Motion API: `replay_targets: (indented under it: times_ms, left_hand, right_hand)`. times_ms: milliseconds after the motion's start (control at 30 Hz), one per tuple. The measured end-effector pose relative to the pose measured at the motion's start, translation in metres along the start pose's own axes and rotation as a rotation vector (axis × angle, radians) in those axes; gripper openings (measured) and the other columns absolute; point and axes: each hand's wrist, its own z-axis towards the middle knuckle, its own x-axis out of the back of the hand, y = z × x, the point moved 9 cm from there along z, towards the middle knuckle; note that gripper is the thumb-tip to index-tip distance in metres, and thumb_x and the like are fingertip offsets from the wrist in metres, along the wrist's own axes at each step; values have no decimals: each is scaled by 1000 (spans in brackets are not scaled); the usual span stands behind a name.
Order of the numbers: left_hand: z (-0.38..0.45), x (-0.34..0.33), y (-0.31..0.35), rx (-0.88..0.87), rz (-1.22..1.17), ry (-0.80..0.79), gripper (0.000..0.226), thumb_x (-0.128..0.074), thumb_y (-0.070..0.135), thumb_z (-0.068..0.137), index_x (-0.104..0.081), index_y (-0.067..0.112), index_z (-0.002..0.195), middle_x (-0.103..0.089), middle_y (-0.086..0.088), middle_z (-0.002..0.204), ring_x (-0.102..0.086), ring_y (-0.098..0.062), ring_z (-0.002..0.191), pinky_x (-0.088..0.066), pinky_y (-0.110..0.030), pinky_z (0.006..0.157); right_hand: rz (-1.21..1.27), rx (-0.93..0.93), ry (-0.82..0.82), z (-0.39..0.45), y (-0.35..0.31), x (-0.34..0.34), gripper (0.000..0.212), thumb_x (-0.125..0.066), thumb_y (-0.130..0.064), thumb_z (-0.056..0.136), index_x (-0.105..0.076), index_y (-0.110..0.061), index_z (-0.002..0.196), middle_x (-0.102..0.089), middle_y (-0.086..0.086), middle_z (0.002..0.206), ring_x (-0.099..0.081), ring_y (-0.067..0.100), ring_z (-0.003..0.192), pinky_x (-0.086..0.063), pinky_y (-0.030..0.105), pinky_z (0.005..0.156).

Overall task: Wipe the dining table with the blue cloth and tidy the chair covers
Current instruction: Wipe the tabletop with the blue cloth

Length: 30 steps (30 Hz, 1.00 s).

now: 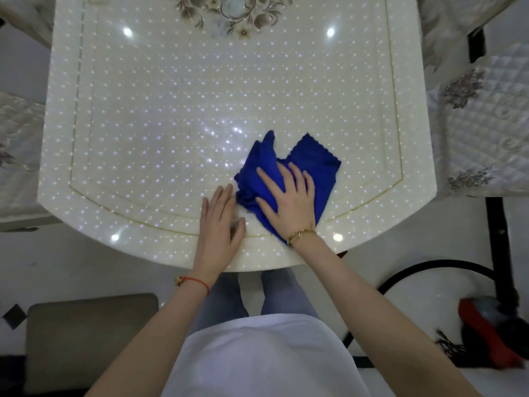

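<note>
A crumpled blue cloth lies on the glossy cream dining table, close to its near edge. My right hand presses flat on top of the cloth, fingers spread, a gold bracelet on the wrist. Just to the left of the cloth, my left hand rests palm-down on the bare tabletop with fingers together, touching the cloth's left edge. It holds nothing. Quilted chair covers with floral embroidery show at the right and at the left of the table.
The table has a floral motif at its far middle. A black chair frame stands at the right. On the floor sit a grey mat at the left and a red and black object at the right.
</note>
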Motion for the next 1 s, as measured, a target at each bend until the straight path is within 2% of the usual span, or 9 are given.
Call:
replay_targets:
  times_ms: [100, 200, 333, 400, 467, 600, 733, 900, 1000]
  left_hand:
    - [-5, 11, -9, -36, -3, -43, 45, -46, 24, 96, -48, 10, 139, -43, -3, 149, -33, -19, 143, -24, -46, 120]
    - [-15, 32, -18, -119, 5, -57, 39, -45, 27, 95, -58, 13, 128, -56, -2, 135, -48, -20, 129, -39, -41, 110]
    - [-35, 64, -42, -252, -15, -122, 36, -43, 28, 93, -63, 15, 120, -63, 1, 121, -56, -18, 114, -45, -35, 101]
    - [-42, 79, -64, -333, -13, -164, 35, -43, 28, 93, -65, 16, 116, -64, 3, 116, -57, -16, 111, -44, -31, 99]
    - [-47, 97, -89, -415, 11, -199, 34, -42, 29, 92, -67, 17, 113, -66, 4, 113, -58, -13, 108, -44, -28, 97]
    - [-64, 140, -136, -593, 65, -267, 35, -41, 32, 91, -68, 18, 110, -68, 5, 107, -58, -12, 101, -43, -23, 90]
    - [-89, 175, -186, -755, 113, -370, 33, -44, 28, 87, -69, 17, 106, -69, 3, 98, -59, -14, 93, -42, -23, 81]
    - [-115, 183, -243, -863, 235, -455, 28, -45, 26, 87, -70, 16, 95, -69, 1, 89, -64, -21, 81, -52, -36, 70]
    - [-122, 166, -275, -925, 339, -494, 30, -41, 28, 90, -68, 16, 95, -67, 0, 89, -63, -22, 84, -48, -36, 75]
  right_hand:
    - [-31, 39, -12, -38, -13, -3, 54, -46, -48, 92, -35, -37, 144, -46, 4, 142, -40, 27, 130, -27, 46, 110]
    - [-114, -83, 3, -69, -11, -2, 52, -46, -42, 89, -40, -37, 141, -55, 5, 130, -48, 26, 113, -40, 44, 94]
    - [-173, -294, 25, -100, -17, 6, 51, -43, -37, 88, -42, -34, 139, -59, 11, 116, -54, 29, 90, -45, 39, 75]
    - [-128, -429, 53, -114, -24, 9, 52, -54, -30, 88, -40, -32, 138, -58, 16, 114, -54, 32, 86, -46, 40, 71]
    - [-9, -585, 91, -129, -40, 11, 56, -63, -27, 88, -41, -29, 139, -57, 18, 116, -55, 35, 87, -47, 43, 73]
    - [201, -833, 238, -166, -114, 16, 52, -53, -34, 93, -37, -32, 142, -53, 13, 114, -54, 30, 90, -49, 44, 79]
    - [311, -965, 351, -210, -218, 5, 55, -50, -38, 94, -31, -34, 145, -53, 6, 109, -50, 20, 86, -47, 34, 79]
    - [419, -1087, 284, -246, -311, -48, 61, -49, -41, 94, -23, -31, 148, -53, 7, 116, -53, 20, 94, -49, 38, 86]
    - [489, -1132, 190, -247, -336, -95, 61, -46, -43, 95, -21, -31, 149, -52, 7, 122, -54, 22, 99, -47, 39, 90]
